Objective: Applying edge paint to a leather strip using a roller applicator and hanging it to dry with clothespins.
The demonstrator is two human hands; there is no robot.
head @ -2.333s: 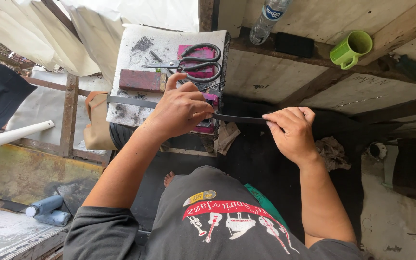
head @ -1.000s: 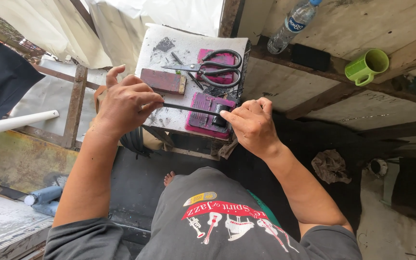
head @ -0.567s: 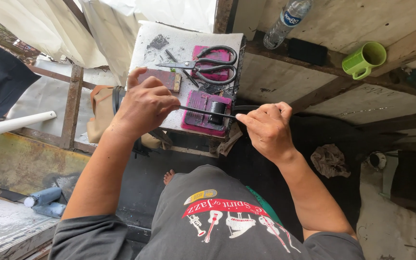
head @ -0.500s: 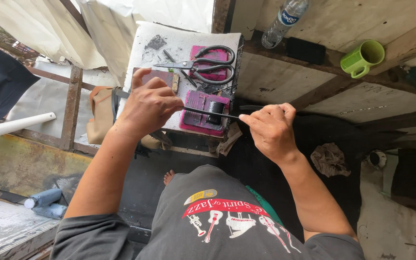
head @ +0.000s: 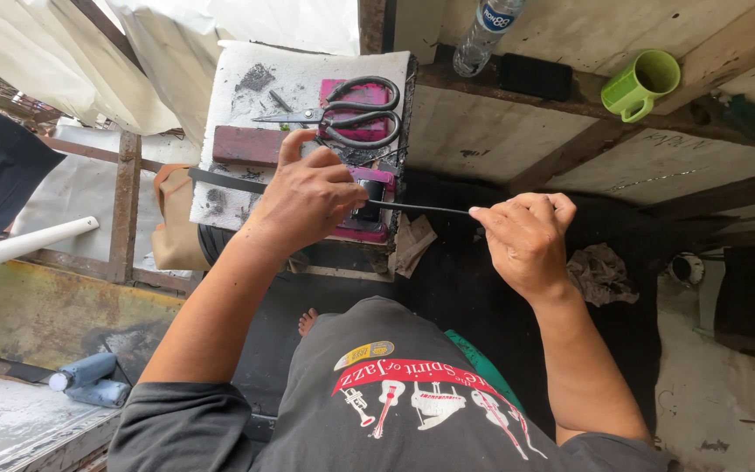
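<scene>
The right hand (head: 526, 240) has drawn the black strip (head: 417, 208) rightward, pinching it; left hand (head: 308, 197) presses it down.

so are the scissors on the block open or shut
Nearly shut. The black-handled scissors lie flat on the white block, their two blades together in one narrow point to the left, the handle loops almost touching. Neither hand is on them.

right hand (head: 526, 240) slid further right, more of the thin black rubber strip (head: 417, 208) showing past the white foam work block's (head: 308, 79) right edge.
</scene>
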